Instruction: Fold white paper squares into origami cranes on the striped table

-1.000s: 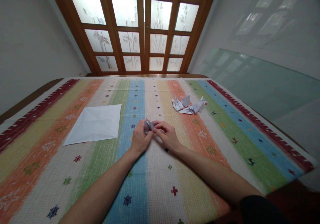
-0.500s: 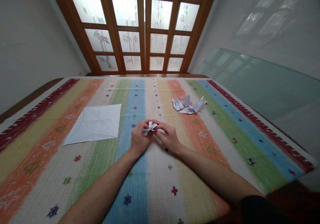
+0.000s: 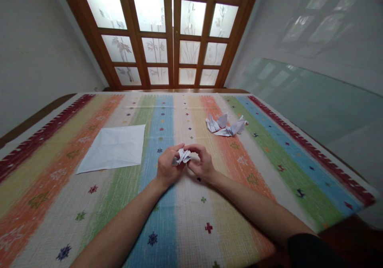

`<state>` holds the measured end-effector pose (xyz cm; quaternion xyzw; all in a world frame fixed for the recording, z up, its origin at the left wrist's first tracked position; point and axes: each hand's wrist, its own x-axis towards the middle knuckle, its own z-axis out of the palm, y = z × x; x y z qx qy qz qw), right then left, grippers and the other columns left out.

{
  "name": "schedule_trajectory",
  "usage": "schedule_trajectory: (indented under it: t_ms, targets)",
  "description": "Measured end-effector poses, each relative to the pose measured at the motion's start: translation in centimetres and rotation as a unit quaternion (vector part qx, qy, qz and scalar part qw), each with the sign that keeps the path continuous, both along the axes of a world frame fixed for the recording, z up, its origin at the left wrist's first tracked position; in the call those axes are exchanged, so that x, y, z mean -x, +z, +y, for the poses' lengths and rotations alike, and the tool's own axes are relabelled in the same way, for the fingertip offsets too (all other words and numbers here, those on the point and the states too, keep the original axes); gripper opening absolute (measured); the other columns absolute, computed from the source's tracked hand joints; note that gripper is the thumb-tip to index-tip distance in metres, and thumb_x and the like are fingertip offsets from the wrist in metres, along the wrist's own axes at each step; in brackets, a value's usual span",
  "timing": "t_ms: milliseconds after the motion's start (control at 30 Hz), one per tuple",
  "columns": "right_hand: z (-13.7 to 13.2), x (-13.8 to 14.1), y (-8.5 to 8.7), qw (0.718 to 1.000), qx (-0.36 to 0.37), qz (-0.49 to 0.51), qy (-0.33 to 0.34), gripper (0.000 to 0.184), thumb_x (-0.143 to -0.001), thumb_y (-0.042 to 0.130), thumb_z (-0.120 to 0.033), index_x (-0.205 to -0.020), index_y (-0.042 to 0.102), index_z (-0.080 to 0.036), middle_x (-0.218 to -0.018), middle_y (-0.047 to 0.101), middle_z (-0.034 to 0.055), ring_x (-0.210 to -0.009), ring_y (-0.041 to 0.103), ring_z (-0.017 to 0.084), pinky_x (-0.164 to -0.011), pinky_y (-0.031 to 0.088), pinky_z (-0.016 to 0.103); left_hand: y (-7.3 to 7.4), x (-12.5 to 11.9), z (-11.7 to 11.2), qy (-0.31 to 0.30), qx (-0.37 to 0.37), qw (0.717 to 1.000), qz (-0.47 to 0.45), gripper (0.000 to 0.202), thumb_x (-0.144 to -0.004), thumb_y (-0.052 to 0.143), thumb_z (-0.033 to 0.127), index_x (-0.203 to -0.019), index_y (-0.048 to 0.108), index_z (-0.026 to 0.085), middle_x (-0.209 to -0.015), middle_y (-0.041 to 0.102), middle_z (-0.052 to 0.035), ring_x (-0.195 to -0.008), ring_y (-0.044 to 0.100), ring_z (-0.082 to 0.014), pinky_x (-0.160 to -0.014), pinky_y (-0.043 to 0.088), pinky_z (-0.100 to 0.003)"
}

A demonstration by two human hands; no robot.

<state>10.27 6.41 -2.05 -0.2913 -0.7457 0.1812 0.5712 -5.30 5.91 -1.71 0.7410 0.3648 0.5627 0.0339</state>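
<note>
Paper (image 3: pixel 183 155), folded small, sits between my hands over the cloth (image 3: pixel 187 208); left hand (image 3: pixel 168 165) and right hand (image 3: pixel 204 165) both grip it at the fingertips. In the last second it has turned to show splayed white folds, my right forefinger arching higher, so I judge the shaping unfinished. Flat sheet (image 3: pixel 116 146) left; folded birds (image 3: pixel 229 131) beyond, right.

folded white paper (image 3: pixel 183 155), layers splayed, between hands (image 3: pixel 170 166)
</note>
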Motion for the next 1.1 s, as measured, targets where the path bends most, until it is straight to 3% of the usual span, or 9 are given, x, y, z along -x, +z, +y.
schedule_trajectory:
  t_ms: [100,367,533,633,800,967,1100]
  targets:
    - [0.11,-0.15,0.29,0.999,-0.011,-0.030,-0.004,0.050,-0.074,0.055,-0.009,-0.122,0.053,-0.024,-0.104,0.067,0.0061,-0.092,0.066,0.018,-0.081,0.054,0.033,0.06,-0.02,0.04,-0.002,-0.011,1.000,0.010,0.011,-0.083,0.061,0.025,-0.077,0.053,0.021,-0.103,0.073,-0.0103,-0.091,0.070,-0.0182,-0.076,0.056,-0.031]
    - [0.18,-0.29,0.86,0.999,-0.038,-0.027,-0.019,0.026,-0.079,0.060,-0.011,-0.102,0.063,-0.024,-0.095,0.068,0.0049,-0.089,0.066,0.018,-0.077,0.054,0.031,0.61,-0.05,-0.15,0.005,-0.041,0.999,0.023,0.015,-0.081,0.062,0.023,-0.073,0.049,0.021,-0.089,0.072,-0.0067,-0.080,0.067,-0.0166,-0.070,0.054,-0.029]
    - [0.21,-0.29,0.57,1.000,-0.020,-0.003,-0.008,0.022,-0.081,0.061,-0.010,-0.099,0.064,-0.023,-0.095,0.072,0.0048,-0.090,0.069,0.016,-0.080,0.054,0.029,0.52,-0.03,-0.16,-0.001,-0.046,0.999,0.024,0.017,-0.080,0.062,0.023,-0.072,0.047,0.021,-0.109,0.069,-0.0127,-0.095,0.065,-0.0206,-0.077,0.054,-0.034]
    - [0.18,-0.40,0.50,1.000,-0.013,0.005,-0.007,0.015,-0.079,0.064,-0.013,-0.091,0.065,-0.023,-0.089,0.073,0.0036,-0.084,0.070,0.017,-0.076,0.055,0.028,0.47,-0.03,-0.06,-0.023,-0.047,0.998,0.020,0.014,-0.081,0.061,0.022,-0.075,0.048,0.021,-0.101,0.071,-0.0098,-0.093,0.066,-0.0194,-0.078,0.054,-0.034]
    - [0.28,-0.43,0.53,0.997,0.065,0.030,-0.033,0.007,-0.078,0.064,-0.017,-0.082,0.065,-0.022,-0.076,0.070,0.0016,-0.073,0.067,0.016,-0.069,0.052,0.028,0.36,-0.08,0.09,-0.002,-0.044,0.999,-0.025,0.016,-0.078,0.065,0.021,-0.078,0.048,0.021,-0.091,0.071,-0.0069,-0.084,0.067,-0.0174,-0.072,0.054,-0.031]
    - [0.69,-0.29,0.61,0.982,0.178,0.060,-0.001,0.006,-0.077,0.068,-0.026,-0.078,0.065,-0.020,-0.073,0.068,0.0016,-0.068,0.063,0.015,-0.066,0.051,0.028,0.23,-0.12,0.11,0.031,0.044,0.996,-0.073,0.012,-0.079,0.068,0.025,-0.081,0.057,0.019,-0.080,0.071,-0.0021,-0.073,0.068,-0.0144,-0.069,0.054,-0.026]
    - [0.80,-0.28,0.61,0.971,0.226,0.067,0.030,0.012,-0.079,0.066,-0.031,-0.082,0.066,-0.019,-0.075,0.068,0.0019,-0.069,0.062,0.015,-0.068,0.050,0.029,0.30,-0.01,0.32,0.040,0.114,0.987,-0.103,0.016,-0.080,0.068,0.032,-0.086,0.066,0.018,-0.073,0.072,-0.0010,-0.065,0.067,-0.0138,-0.065,0.054,-0.026]
